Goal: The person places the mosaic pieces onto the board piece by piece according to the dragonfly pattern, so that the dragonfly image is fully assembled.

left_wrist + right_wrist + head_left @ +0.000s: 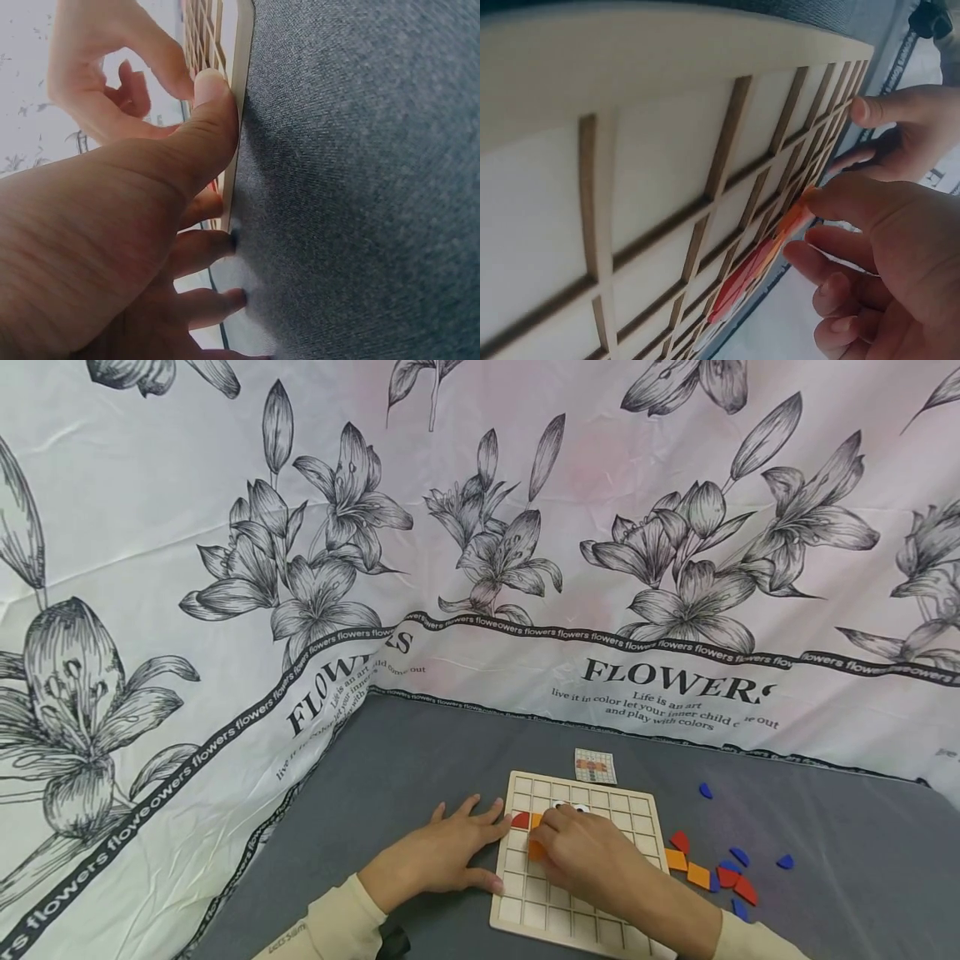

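A light wooden grid board [517,912] lies on the grey cloth, with square cells marked off by raised ribs. My right hand [592,852] is over its upper left part, thumb and forefinger pinching an orange tile [537,850] at a cell. In the right wrist view the thumb touches that orange piece [799,214], beside red pieces [739,281] set in the grid. A red quarter-round tile [521,820] sits in a cell near the left edge. My left hand [442,852] rests with spread fingers against the board's left edge, its thumb [211,94] on the rim.
A small pattern card [595,766] lies behind the board. To the right are scattered loose pieces: orange squares [699,876], red quarter-rounds [746,889] and blue half-rounds [784,862]. A flower-printed curtain [495,668] hangs along the back and left.
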`<action>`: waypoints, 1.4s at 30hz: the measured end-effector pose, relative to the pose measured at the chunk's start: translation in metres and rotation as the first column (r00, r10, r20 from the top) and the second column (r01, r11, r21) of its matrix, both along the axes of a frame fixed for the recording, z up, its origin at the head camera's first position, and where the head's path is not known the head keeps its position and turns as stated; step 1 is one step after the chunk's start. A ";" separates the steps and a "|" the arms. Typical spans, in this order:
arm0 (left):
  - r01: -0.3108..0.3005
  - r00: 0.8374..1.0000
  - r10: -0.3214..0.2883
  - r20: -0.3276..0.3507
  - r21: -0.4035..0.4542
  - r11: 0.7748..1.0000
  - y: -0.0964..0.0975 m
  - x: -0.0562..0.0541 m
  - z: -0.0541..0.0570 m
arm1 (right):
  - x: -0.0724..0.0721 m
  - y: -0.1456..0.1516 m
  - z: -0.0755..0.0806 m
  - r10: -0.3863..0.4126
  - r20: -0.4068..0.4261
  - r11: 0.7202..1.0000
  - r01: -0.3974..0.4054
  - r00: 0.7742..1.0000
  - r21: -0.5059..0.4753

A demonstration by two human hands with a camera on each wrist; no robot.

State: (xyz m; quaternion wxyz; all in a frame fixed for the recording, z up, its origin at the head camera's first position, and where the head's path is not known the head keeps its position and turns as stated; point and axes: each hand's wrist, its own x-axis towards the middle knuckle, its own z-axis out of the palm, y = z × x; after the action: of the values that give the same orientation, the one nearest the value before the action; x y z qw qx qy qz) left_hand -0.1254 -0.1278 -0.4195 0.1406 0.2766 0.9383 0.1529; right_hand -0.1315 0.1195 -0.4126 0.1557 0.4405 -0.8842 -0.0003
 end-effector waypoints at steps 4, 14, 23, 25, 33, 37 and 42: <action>-0.006 1.000 0.006 0.003 -0.005 1.000 0.000 0.000 0.001 | 0.004 0.003 0.002 -0.029 0.036 0.999 0.030 0.999 -0.035; -0.004 1.000 0.004 0.000 0.001 1.000 0.000 0.001 0.004 | 0.019 0.008 0.002 -0.062 0.278 0.997 0.071 0.959 -0.022; -0.005 1.000 0.005 0.013 -0.007 1.000 0.001 0.000 0.002 | 0.017 0.010 0.000 -0.124 0.299 0.992 0.129 0.946 0.003; -0.005 1.000 0.005 0.016 -0.007 1.000 0.001 0.000 0.002 | 0.015 0.010 -0.001 -0.126 0.300 0.991 0.130 0.946 0.005; -0.010 1.000 0.010 0.014 -0.008 1.000 0.001 0.000 0.000 | 0.014 0.014 -0.005 -0.120 0.284 0.992 0.124 0.951 0.004; -0.008 1.000 0.008 0.015 -0.007 1.000 0.001 0.000 -0.001 | 0.018 0.018 -0.001 -0.141 0.320 0.989 0.145 0.937 0.012; -0.004 1.000 0.004 0.022 -0.004 1.000 0.000 0.000 -0.001 | 0.023 0.033 0.003 -0.182 0.351 0.980 0.198 0.919 -0.008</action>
State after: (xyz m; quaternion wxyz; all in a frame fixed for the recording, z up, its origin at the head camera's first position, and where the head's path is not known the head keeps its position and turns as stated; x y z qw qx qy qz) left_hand -0.1255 -0.1279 -0.4202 0.1513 0.2730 0.9375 0.1542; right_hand -0.1084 0.1523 -0.4093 0.0055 0.3423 -0.9360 0.0819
